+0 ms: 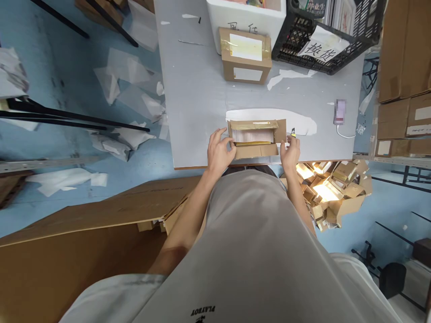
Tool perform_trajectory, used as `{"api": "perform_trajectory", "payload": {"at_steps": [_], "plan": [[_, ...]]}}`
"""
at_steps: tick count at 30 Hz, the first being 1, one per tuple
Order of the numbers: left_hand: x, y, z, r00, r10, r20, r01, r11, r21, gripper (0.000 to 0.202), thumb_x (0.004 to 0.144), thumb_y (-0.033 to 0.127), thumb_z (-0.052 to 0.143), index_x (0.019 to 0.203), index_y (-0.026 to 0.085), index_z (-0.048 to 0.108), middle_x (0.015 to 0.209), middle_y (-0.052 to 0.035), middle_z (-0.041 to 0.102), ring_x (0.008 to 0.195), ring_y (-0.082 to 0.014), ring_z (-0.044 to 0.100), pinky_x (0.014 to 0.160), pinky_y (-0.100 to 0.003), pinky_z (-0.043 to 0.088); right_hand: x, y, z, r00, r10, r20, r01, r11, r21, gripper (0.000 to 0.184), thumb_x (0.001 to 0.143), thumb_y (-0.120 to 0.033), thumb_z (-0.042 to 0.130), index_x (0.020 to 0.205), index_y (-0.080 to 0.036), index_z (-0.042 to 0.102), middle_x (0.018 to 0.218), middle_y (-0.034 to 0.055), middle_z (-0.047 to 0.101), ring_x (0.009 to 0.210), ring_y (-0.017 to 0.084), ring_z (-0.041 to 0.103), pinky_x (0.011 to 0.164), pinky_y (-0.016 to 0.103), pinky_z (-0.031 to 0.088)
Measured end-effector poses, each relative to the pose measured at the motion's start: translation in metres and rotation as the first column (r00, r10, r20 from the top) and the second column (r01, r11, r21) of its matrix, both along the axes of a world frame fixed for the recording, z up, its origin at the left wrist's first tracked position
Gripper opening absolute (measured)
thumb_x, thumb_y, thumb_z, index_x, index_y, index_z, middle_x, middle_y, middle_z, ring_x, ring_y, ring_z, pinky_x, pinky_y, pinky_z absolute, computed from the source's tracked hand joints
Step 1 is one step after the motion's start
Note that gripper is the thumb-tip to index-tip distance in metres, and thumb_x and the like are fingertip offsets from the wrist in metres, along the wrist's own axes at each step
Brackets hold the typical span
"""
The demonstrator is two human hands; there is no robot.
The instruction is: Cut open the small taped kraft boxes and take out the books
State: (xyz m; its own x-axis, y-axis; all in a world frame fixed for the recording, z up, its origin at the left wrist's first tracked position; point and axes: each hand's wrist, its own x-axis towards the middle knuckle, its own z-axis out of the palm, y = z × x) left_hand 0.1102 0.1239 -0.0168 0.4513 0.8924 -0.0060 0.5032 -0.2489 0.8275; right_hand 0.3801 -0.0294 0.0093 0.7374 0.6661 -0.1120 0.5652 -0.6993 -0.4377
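A small cardboard box [256,151] lies at the table's near edge with its top flaps folded open. Inside it are a pale, flat-topped item [253,136] and a yellow strip along the near side; I cannot make out what they are. At the box's left end, my left hand [219,153] grips the edge between thumb and fingers. My right hand [290,154] is closed around a box cutter [293,132], whose yellow-and-black tip sticks up past the fingers. The right thumb is by the box's right flap. White paper [303,124] lies partly under the box.
Farther back on the grey table [195,98] stand a taped carton [246,60], a white bin [215,22] and a black crate [303,63] of books. A phone-like object [340,111] with a cable lies right. Discarded boxes [346,188] and a large carton [101,206] flank me.
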Motion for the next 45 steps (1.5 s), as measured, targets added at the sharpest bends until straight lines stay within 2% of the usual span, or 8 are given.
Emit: {"api": "perform_trajectory", "payload": {"at_steps": [3, 7, 12, 19, 24, 30, 37, 45], "plan": [[0.017, -0.011, 0.01, 0.999, -0.029, 0.026, 0.027, 0.998, 0.051, 0.018, 0.101, 0.025, 0.07, 0.113, 0.028, 0.083, 0.161, -0.011, 0.07, 0.161, -0.0406, 0.055, 0.138, -0.07, 0.045, -0.005, 0.008, 0.006, 0.977, 0.213, -0.003, -0.213, 0.977, -0.011, 0.043, 0.117, -0.031, 0.042, 0.136, -0.02, 0.079, 0.136, 0.0213, 0.074, 0.132, 0.037, 0.068, 0.12, 0.053, 0.056], [0.061, -0.026, 0.008, 0.958, -0.279, -0.066, 0.28, 0.96, 0.003, 0.03, 0.106, 0.022, 0.059, 0.125, 0.025, 0.083, 0.146, -0.0144, 0.078, 0.144, -0.0355, 0.071, 0.131, -0.059, 0.055, -0.007, 0.038, 0.001, 0.826, 0.543, -0.149, -0.559, 0.824, -0.094, 0.047, 0.113, -0.016, 0.043, 0.145, -0.015, 0.078, 0.15, 0.0204, 0.074, 0.144, 0.035, 0.064, 0.13, 0.049, 0.05], [0.097, -0.025, -0.013, 0.881, -0.372, -0.293, 0.372, 0.926, -0.061, 0.054, 0.1, 0.015, 0.063, 0.153, 0.011, 0.069, 0.176, -0.0243, 0.056, 0.171, -0.0421, 0.046, 0.142, -0.061, 0.042, 0.019, 0.085, -0.011, 0.748, 0.654, -0.113, -0.664, 0.739, -0.113, 0.072, 0.104, -0.001, 0.044, 0.174, -0.012, 0.056, 0.178, 0.018, 0.056, 0.166, 0.032, 0.049, 0.14, 0.048, 0.04], [0.125, -0.002, -0.017, 0.803, -0.348, -0.484, 0.4, 0.916, 0.006, 0.046, 0.099, 0.011, 0.06, 0.142, 0.012, 0.077, 0.154, -0.0253, 0.071, 0.147, -0.0434, 0.065, 0.128, -0.063, 0.052, 0.042, 0.119, -0.023, 0.613, 0.77, -0.178, -0.78, 0.554, -0.29, 0.041, 0.099, -0.009, 0.067, 0.137, -0.004, 0.082, 0.145, 0.0314, 0.077, 0.144, 0.044, 0.067, 0.128, 0.057, 0.048], [0.134, 0.005, -0.023, 0.797, -0.277, -0.536, 0.342, 0.939, 0.023, 0.047, 0.098, 0.001, 0.05, 0.128, 0.017, 0.082, 0.137, -0.0224, 0.077, 0.136, -0.0401, 0.068, 0.118, -0.058, 0.057, 0.038, 0.122, -0.029, 0.601, 0.789, -0.13, -0.785, 0.551, -0.282, 0.04, 0.105, -0.005, 0.054, 0.133, 0.0, 0.082, 0.135, 0.0329, 0.081, 0.137, 0.039, 0.068, 0.125, 0.053, 0.043], [0.124, -0.003, -0.03, 0.847, -0.264, -0.462, 0.298, 0.954, 0.001, 0.067, 0.099, 0.005, 0.057, 0.165, 0.011, 0.062, 0.169, -0.0228, 0.061, 0.155, -0.0389, 0.06, 0.135, -0.054, 0.047, 0.041, 0.118, -0.025, 0.55, 0.829, -0.1, -0.814, 0.505, -0.289, 0.038, 0.102, -0.007, 0.056, 0.122, -0.005, 0.089, 0.121, 0.028, 0.086, 0.131, 0.039, 0.069, 0.125, 0.054, 0.044], [0.133, -0.005, -0.034, 0.916, -0.283, -0.284, 0.271, 0.959, -0.08, 0.065, 0.099, 0.021, 0.076, 0.163, 0.016, 0.065, 0.169, -0.0196, 0.063, 0.158, -0.04, 0.058, 0.136, -0.053, 0.045, 0.049, 0.122, -0.017, 0.562, 0.805, -0.192, -0.824, 0.524, -0.215, 0.036, 0.11, -0.02, 0.056, 0.127, -0.01, 0.087, 0.133, 0.0222, 0.084, 0.131, 0.037, 0.071, 0.116, 0.044, 0.052], [0.134, 0.001, -0.033, 0.954, -0.098, -0.285, 0.08, 0.994, -0.075, 0.024, 0.11, 0.019, 0.055, 0.113, 0.019, 0.079, 0.124, -0.0197, 0.078, 0.12, -0.0372, 0.071, 0.111, -0.051, 0.056, 0.058, 0.121, -0.022, 0.582, 0.749, -0.318, -0.796, 0.605, -0.033, 0.043, 0.105, -0.011, 0.055, 0.139, -0.012, 0.081, 0.132, 0.0141, 0.086, 0.115, 0.029, 0.077, 0.106, 0.037, 0.057]]}}
